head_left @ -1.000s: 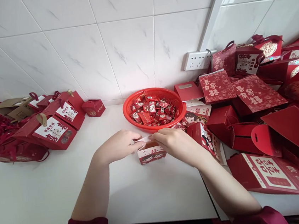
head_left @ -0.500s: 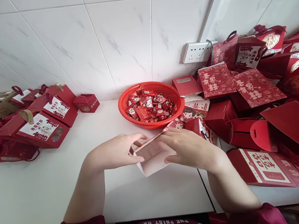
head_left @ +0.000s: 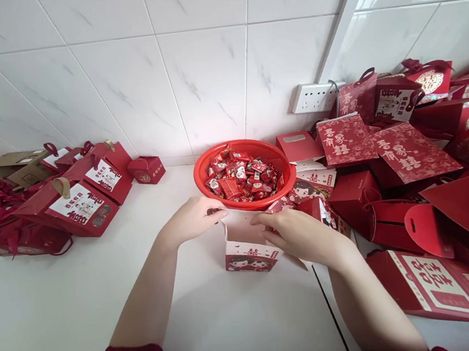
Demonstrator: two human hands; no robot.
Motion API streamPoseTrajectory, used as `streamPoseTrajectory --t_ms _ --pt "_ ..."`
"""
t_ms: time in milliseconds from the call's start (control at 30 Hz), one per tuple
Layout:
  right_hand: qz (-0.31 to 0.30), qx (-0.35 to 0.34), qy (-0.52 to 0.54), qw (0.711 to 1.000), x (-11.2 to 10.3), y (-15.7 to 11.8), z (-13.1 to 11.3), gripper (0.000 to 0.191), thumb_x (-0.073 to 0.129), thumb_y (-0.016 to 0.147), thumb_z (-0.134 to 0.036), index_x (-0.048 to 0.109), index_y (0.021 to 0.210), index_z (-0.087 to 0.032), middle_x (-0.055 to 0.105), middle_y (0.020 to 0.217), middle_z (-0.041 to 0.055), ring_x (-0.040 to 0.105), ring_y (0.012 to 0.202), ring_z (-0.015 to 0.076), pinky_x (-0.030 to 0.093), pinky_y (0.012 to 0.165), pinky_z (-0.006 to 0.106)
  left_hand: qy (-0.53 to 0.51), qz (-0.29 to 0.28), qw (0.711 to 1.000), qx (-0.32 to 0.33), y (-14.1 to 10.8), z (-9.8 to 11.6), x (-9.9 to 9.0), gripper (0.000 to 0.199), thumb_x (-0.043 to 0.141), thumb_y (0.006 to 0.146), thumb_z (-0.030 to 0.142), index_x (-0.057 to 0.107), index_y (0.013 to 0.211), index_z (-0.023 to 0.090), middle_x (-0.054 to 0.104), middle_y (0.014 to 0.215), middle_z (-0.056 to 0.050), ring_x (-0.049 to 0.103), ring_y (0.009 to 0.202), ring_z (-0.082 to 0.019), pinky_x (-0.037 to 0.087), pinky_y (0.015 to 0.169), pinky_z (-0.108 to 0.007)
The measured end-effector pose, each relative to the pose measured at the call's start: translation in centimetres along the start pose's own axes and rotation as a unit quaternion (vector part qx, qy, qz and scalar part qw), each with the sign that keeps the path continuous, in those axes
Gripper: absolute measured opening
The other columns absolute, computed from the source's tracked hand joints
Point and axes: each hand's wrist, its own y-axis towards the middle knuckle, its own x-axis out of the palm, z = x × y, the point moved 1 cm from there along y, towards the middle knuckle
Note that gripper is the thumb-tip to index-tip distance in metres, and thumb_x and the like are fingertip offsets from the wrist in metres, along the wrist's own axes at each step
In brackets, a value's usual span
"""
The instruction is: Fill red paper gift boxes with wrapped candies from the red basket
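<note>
The printed carton (head_left: 251,257) stands open-topped on the tabletop (head_left: 220,316), in front of the red basket (head_left: 248,203). Left hand (head_left: 193,220): grip pinches the carton's far left upper edge. Right hand (head_left: 299,233): grip grasps the far right upper edge. To shape the carton well, press along existing creases, square the corners and apply light, even force; uneven pulling could buckle the thin card. Wrapped sweets (head_left: 241,176) fill the basket; assorted red boxes (head_left: 351,188) lie to the right.
</note>
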Motion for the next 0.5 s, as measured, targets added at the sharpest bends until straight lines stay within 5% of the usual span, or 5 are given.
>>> streamPoseTrajectory --t_ms 200,367,500 --pt "0.022 0.026 0.034 0.999 -0.1 0.0 0.8 0.06 0.053 0.096 -0.029 0.032 0.152 -0.033 0.073 0.105 0.0027 0.069 0.093 0.0228 0.05 0.078 0.033 0.055 0.07 0.996 -0.012 0.9 -0.1 0.7 0.035 0.05 0.087 0.038 0.046 0.058 0.019 0.045 0.056 0.002 0.035 0.051 -0.011 0.025 0.05 -0.025" --pt "0.071 0.014 0.02 0.997 -0.4 0.3 0.8 0.048 0.047 0.097 -0.021 0.042 0.144 -0.032 0.058 0.139 0.0045 0.06 0.119 0.0239 0.051 0.09 0.038 0.046 0.105 0.993 -0.008 1.2 -0.3 0.9 0.031 0.05 0.089 0.042 0.062 0.071 0.02 0.064 0.068 0.001 0.049 0.056 -0.014 0.034 0.053 -0.025" --pt "0.107 -0.003 0.019 0.994 -0.7 0.5 0.9 0.036 0.048 0.098 -0.022 0.054 0.134 -0.024 0.057 0.138 0.007 0.058 0.122 0.0254 0.049 0.099 0.042 -0.015 0.163 0.987 0.001 1.4 -1.0 0.7 0.033 0.043 0.095 0.042 0.07 0.091 0.023 0.073 0.087 0.0 0.065 0.075 -0.018 0.046 0.067 -0.026"
